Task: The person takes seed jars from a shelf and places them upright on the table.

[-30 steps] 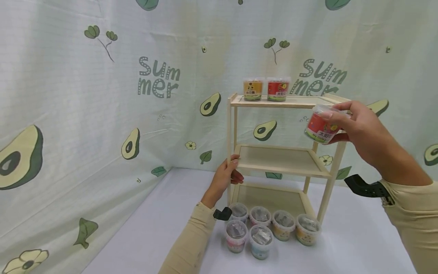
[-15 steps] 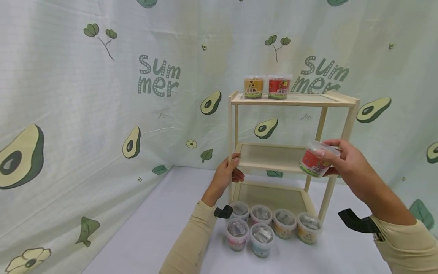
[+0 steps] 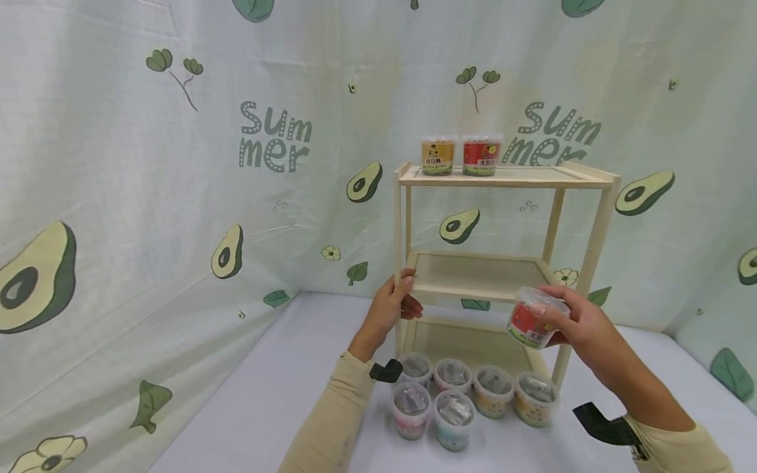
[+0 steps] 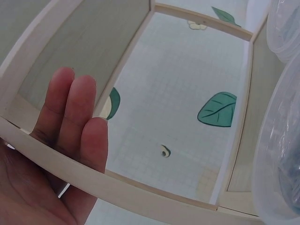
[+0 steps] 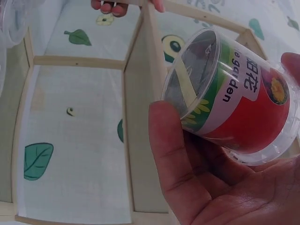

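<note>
My right hand (image 3: 582,322) holds a clear-lidded plastic cup with a red and green label (image 3: 529,323), tilted, in front of the rack's right post, just below middle-shelf height. In the right wrist view the red-labelled cup (image 5: 248,103) lies between fingers and thumb, its clear base showing grey contents. With my left hand (image 3: 384,312) I grip the left front post of a three-tier wooden rack (image 3: 397,223) near the middle shelf. The left wrist view shows the fingers (image 4: 77,110) curled around that post (image 4: 140,197).
On the rack's top shelf (image 3: 532,174) stand a yellow-labelled cup (image 3: 437,157) and a red-labelled cup (image 3: 481,156). Several more lidded cups, one of them blue-labelled (image 3: 454,420), stand on the white table (image 3: 266,407) before the bottom shelf (image 3: 467,341). A printed curtain (image 3: 325,118) hangs behind.
My right hand has moved down and slightly left with the red-labelled cup, from top-shelf height to just below the middle shelf. My left hand stays on the post.
</note>
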`<state>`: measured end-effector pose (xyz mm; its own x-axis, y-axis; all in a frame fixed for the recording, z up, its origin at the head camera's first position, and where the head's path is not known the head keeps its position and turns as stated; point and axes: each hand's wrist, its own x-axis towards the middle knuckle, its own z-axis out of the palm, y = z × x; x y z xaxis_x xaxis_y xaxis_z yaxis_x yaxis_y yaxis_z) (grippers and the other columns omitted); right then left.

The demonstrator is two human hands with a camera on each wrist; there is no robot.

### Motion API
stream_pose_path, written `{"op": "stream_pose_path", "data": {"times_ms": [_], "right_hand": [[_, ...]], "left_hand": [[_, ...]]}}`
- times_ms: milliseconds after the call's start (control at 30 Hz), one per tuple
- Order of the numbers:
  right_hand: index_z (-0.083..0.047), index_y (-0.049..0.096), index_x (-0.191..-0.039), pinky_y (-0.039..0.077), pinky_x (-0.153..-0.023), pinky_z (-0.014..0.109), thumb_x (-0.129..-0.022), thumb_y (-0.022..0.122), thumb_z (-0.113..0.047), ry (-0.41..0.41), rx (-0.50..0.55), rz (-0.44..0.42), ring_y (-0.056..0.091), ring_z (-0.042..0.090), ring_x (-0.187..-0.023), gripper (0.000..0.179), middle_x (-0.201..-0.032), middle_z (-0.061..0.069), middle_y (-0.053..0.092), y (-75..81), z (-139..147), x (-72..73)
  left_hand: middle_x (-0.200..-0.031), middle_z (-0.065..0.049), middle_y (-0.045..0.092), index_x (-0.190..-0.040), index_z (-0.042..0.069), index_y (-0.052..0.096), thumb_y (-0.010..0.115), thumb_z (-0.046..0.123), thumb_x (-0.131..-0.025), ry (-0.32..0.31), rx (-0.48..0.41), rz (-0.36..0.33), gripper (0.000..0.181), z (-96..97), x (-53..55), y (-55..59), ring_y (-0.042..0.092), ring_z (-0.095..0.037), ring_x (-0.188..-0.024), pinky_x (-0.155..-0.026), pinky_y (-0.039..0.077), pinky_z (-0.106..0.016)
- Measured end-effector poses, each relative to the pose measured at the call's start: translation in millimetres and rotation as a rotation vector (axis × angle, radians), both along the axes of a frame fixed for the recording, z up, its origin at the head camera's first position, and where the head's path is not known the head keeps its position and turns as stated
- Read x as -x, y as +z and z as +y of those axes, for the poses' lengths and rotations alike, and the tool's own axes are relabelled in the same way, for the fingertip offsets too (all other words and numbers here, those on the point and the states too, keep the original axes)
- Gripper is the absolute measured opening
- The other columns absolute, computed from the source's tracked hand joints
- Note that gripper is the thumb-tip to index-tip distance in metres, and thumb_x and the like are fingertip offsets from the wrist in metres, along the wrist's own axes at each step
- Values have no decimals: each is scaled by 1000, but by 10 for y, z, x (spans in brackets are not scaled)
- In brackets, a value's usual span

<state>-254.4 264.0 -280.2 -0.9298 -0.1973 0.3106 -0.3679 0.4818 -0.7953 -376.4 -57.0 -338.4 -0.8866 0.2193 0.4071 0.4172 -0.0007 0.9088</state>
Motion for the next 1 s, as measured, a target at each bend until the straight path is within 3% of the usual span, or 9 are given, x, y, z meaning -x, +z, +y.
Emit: {"op": "stream_pose_path", "data": {"times_ms": [333,500,700,1000], "right_hand": [[0,31,-150,56,-73,30,-107,48,-28,-14,32,-29,62,16,-91,54,-122,19,55,-221,-12,-51],[1,29,-151,56,-73,31,-107,49,-28,-14,46,-58,63,18,-90,56,-121,20,56,-274,-20,-71],[5,28,-150,56,-71,32,-106,49,-27,-5,40,-78,65,22,-85,58,-114,19,62,-294,-12,-59],[5,30,-148,55,-73,38,-103,55,-32,8,-7,-186,61,26,-92,63,-124,25,57,-435,-63,-80]], "left_hand": [[-79,-13,69,-144,20,51,48,51,-104,-2,7,2,51,2,2,6,70,-25,-68,-66,53,-33],[-80,-16,70,-144,20,51,47,50,-105,-8,16,-1,50,5,-2,1,71,-28,-70,-66,53,-33],[-79,-10,70,-143,22,52,48,53,-103,0,10,10,51,6,18,19,70,-24,-69,-67,53,-33],[-79,-10,69,-144,21,51,48,54,-103,4,5,2,53,-16,10,-24,70,-25,-69,-68,54,-34]]}}
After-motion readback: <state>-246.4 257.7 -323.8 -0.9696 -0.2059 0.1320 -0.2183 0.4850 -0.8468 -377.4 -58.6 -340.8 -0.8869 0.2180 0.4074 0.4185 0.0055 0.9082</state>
